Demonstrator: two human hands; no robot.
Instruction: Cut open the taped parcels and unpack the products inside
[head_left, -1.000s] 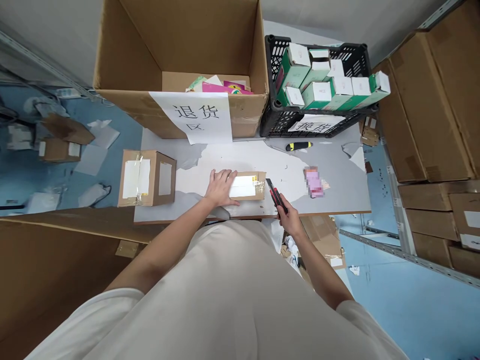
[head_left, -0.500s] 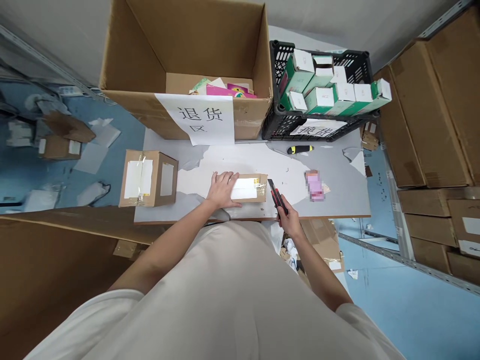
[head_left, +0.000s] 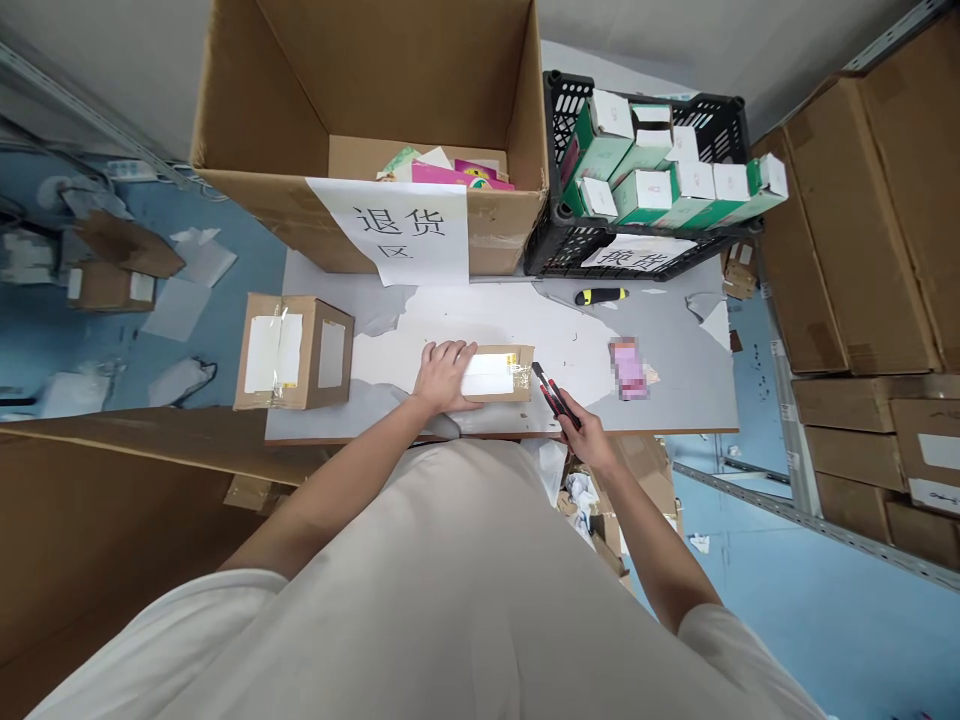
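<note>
A small cardboard box (head_left: pixel 487 374) with a white label and clear tape at its right end lies on the table in front of me. My left hand (head_left: pixel 444 376) rests over the box's left end, thumb along the near side and fingers toward the far side, holding it. In my right hand (head_left: pixel 583 432) is a black and red utility knife (head_left: pixel 553 394), its tip pointing up-left, close beside the taped right end. Whether the tip touches the tape I cannot tell.
A taped carton (head_left: pixel 296 352) stands at left. Behind are a large open carton (head_left: pixel 495 232) with a paper sign and a black crate (head_left: pixel 559 245) of green-white boxes. A yellow-black cutter (head_left: pixel 601 296) and a blurred pink item (head_left: pixel 628 370) lie on the table (head_left: pixel 682 400).
The knife in my right hand has shifted slightly left and down, its tip nearer the box's right end. My left hand stays on the box. The whole view has shifted a little.
</note>
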